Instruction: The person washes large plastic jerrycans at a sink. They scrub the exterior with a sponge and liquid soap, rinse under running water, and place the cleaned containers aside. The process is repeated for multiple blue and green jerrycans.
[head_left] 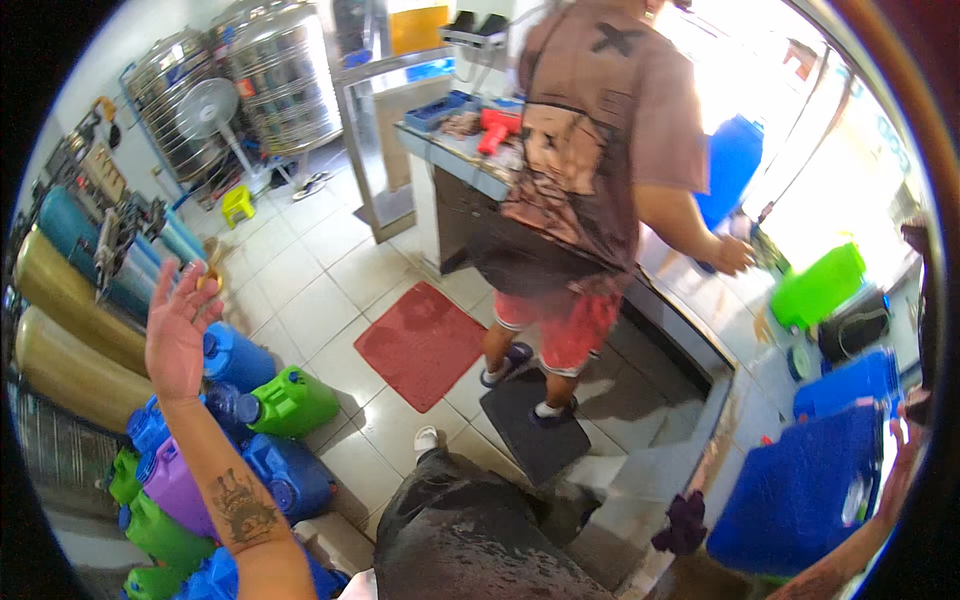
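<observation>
My left hand is raised at the left with its fingers spread, and nothing is in it. Below it stand several jugs: a green jug, a blue jug and a purple jug. Tall tan cylinders rise behind the hand. My right hand shows at the far right rim, partly cut off by the dark border. Its visible fingers are stretched out beside a large blue container; whether they touch it I cannot tell.
A person in a brown shirt stands ahead on a dark mat. A red mat lies on the tiles. Behind are a counter, steel tanks and a fan. A bright green jug and purple cloth are at right.
</observation>
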